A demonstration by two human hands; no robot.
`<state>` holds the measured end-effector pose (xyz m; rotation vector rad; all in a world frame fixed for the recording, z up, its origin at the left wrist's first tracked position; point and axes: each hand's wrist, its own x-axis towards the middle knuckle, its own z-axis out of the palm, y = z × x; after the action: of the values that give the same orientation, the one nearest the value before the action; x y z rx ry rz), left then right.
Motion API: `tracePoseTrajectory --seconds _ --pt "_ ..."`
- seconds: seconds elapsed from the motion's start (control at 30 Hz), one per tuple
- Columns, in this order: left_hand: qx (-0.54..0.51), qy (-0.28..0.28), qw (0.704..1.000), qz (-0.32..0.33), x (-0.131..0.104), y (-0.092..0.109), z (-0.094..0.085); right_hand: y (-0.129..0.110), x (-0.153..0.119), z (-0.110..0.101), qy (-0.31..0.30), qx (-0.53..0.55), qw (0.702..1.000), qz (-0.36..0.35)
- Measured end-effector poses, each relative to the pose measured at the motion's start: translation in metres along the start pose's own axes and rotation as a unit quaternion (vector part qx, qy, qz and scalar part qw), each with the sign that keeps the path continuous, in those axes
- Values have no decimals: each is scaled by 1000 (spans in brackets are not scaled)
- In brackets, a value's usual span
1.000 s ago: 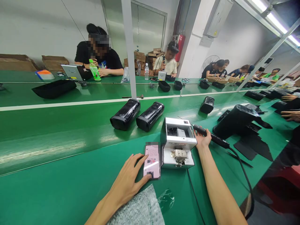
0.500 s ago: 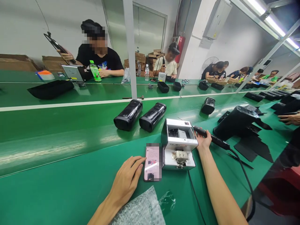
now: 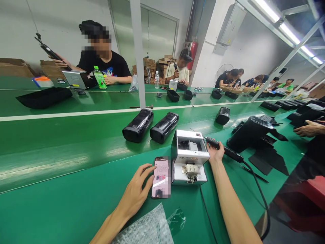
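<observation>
**Phone by the left hand, tool in the right**

The left hand (image 3: 135, 195) lies open, fingertips touching the phone's (image 3: 161, 177) left edge. The phone lies flat on the green desk (image 3: 63, 189), long side pointing away. The right hand (image 3: 215, 153) grips a corded screwdriver (image 3: 223, 151) beside the white box (image 3: 189, 157).

Bright, even indoor light surrounds me. It comes from long fluorescent tubes (image 3: 276, 17) overhead at the upper right, which burn out to pure white. The glossy green belt (image 3: 63, 142) in front of me carries broad pale streaks of glare. Shadows are soft and short, pooling just beneath the two black cylinders (image 3: 149, 125) and under my forearms. The wide lens bends straight lines: the white post (image 3: 138, 54) leans, and the far corners stretch. Near things look sharp; distant workers at the right are small and hazy. Faces and my phone screen (image 3: 160, 177) are pixelated.
</observation>
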<state>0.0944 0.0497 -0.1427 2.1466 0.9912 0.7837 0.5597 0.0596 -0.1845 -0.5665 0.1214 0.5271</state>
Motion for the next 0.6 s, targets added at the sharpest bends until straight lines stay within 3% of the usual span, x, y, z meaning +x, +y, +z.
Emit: tracePoseTrajectory --seconds 0.2,0.3,0.6 --pt "-93 -88 992 16 86 6 12 3 2 -2 -11 -5 1000 -9" --pt "-127 -136 982 12 116 6 18 3 1 -2 -18 -6 1000 -9" --pt "-168 -135 977 1 108 -4 22 2 0 0 -1 6 1000 1"
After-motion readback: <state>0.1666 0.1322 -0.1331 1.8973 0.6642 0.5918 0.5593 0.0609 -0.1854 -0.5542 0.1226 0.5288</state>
